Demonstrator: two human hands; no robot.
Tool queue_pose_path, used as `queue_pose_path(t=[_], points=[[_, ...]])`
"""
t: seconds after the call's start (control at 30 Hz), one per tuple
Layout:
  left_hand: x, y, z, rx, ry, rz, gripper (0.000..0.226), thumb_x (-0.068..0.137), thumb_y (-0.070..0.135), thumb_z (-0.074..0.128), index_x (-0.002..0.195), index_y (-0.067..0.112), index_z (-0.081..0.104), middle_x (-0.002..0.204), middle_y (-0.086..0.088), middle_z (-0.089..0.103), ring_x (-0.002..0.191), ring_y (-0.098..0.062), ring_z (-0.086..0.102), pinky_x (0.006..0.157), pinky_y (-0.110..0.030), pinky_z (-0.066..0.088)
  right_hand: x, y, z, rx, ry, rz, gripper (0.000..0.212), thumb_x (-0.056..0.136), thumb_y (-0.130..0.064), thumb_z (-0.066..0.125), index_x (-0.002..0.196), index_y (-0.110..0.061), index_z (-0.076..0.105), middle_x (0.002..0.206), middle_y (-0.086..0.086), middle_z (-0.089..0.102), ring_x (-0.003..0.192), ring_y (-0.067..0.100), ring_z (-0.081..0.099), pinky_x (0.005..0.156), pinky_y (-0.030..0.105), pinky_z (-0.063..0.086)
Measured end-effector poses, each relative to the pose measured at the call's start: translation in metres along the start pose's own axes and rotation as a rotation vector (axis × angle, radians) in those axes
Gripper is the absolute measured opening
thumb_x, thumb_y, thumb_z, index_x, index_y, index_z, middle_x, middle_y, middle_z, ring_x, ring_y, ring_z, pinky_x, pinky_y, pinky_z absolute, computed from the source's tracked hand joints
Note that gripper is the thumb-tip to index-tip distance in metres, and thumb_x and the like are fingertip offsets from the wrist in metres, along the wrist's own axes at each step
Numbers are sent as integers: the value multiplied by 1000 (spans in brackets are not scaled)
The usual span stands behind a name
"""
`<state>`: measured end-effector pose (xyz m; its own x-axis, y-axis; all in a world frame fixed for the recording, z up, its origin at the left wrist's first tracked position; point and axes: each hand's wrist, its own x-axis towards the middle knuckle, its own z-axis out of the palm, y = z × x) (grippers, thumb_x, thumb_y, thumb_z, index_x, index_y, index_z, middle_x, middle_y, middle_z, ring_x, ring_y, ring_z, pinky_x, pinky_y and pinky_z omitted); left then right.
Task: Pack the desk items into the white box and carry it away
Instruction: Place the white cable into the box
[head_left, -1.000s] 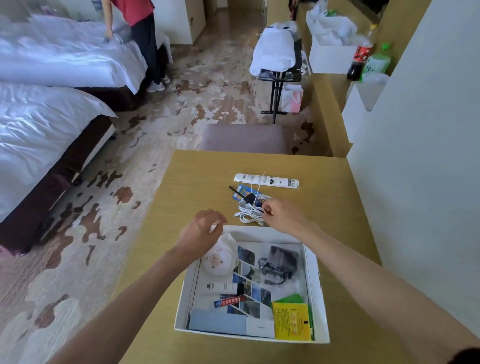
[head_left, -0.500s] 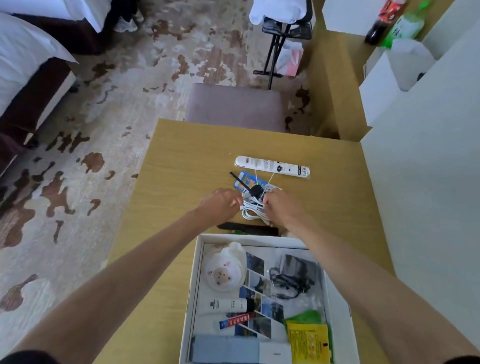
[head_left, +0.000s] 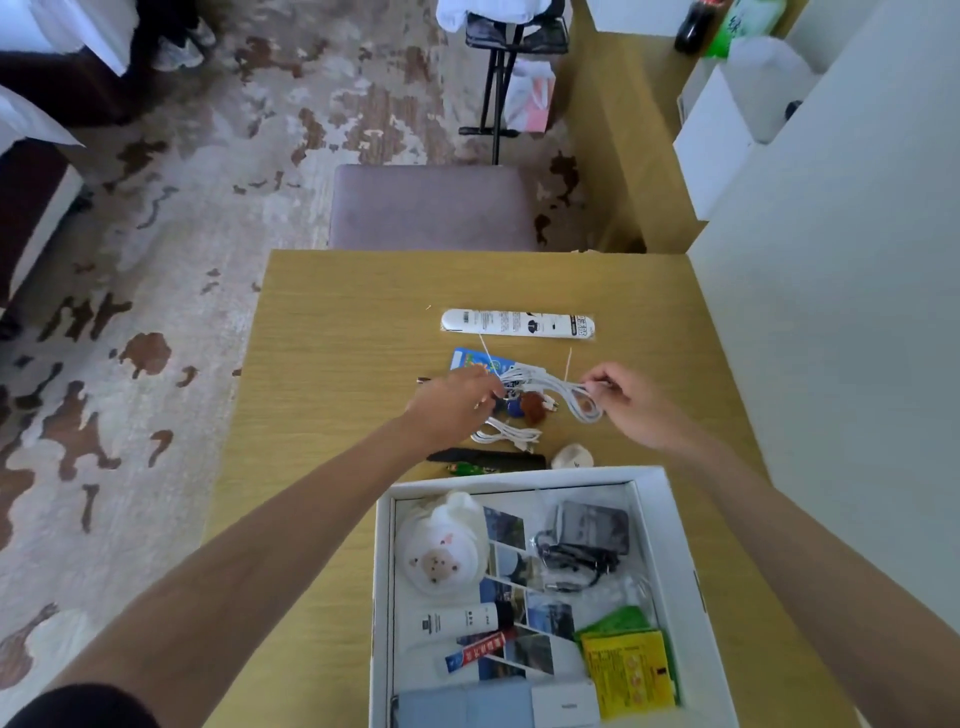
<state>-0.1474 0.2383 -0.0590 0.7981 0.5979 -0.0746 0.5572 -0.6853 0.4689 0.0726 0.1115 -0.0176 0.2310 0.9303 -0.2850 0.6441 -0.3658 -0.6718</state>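
Observation:
The white box (head_left: 675, 530) sits on the wooden desk (head_left: 332, 332) near me, holding a white plush pouch, tubes, photos, a black device with cable and a yellow packet. Beyond it, both hands hold a bundle of white cables (head_left: 545, 387) lifted just above the desk. My left hand (head_left: 457, 400) pinches its left end, my right hand (head_left: 621, 397) its right loop. Under the bundle lie a second white cable (head_left: 501, 434), a brown and blue charm (head_left: 527, 408) and a blue card (head_left: 475, 360). A long white packaged item (head_left: 517, 323) lies farther back.
A black flat item (head_left: 488, 458), a green trinket (head_left: 467, 469) and a small beige round thing (head_left: 571, 458) lie just beyond the box rim. A mauve stool (head_left: 431, 208) stands behind the desk. A white wall (head_left: 831, 312) bounds the right side.
My hands have spread apart, raising and stretching the white cable bundle. The brown charm and a second cable under it have come into sight. The camera tilted further down.

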Motion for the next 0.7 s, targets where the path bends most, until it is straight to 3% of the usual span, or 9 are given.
queue_pose_path(t=[0.1, 0.2, 0.3, 0.5, 0.57, 0.7], points=[[10, 6, 10, 324, -180, 282, 28, 92, 28, 52, 118, 20, 60, 119, -3, 57, 116, -23, 49, 69, -34, 40, -18, 5, -6, 102, 72, 35, 13, 99, -21, 47, 104, -16, 57, 89, -5, 65, 73, -9, 61, 58, 8, 47], [22, 11, 22, 564, -267, 348, 27, 92, 22, 48, 117, 17, 60, 120, -7, 55, 115, -27, 48, 74, -38, 43, -33, 8, -8, 167, 121, 49, 15, 99, -22, 47, 106, -15, 58, 91, -4, 66, 74, -6, 62, 62, 15, 51], [30, 13, 29, 682, -285, 379, 28, 91, 18, 48, 117, 16, 58, 123, -7, 54, 116, -27, 47, 83, -41, 43, -48, 10, -11, 251, 169, 46, 12, 99, -21, 49, 104, -16, 59, 89, -6, 66, 71, -9, 62, 58, 10, 48], [18, 10, 25, 440, -222, 272, 31, 94, 31, 50, 114, 8, 55, 119, -13, 56, 112, -31, 48, 86, -43, 44, -85, 5, -25, 443, 236, 42, 10, 98, -19, 51, 101, -20, 60, 93, -4, 69, 78, 1, 68, 65, 14, 53], [6, 11, 17, 329, -178, 198, 27, 95, 32, 49, 106, 9, 54, 109, -15, 58, 104, -32, 50, 81, -42, 44, -100, 0, -27, 467, 238, -5, 11, 98, -19, 51, 100, -22, 61, 91, -5, 71, 80, 4, 69, 66, 18, 55], [-21, 26, -4, 30, -32, 16, 23, 96, 35, 46, 99, 12, 46, 97, -14, 54, 86, -33, 54, 74, -42, 45, -131, -9, -19, 276, 202, -129, 15, 98, -24, 50, 96, -37, 57, 88, -17, 67, 83, 0, 65, 70, 19, 55]])
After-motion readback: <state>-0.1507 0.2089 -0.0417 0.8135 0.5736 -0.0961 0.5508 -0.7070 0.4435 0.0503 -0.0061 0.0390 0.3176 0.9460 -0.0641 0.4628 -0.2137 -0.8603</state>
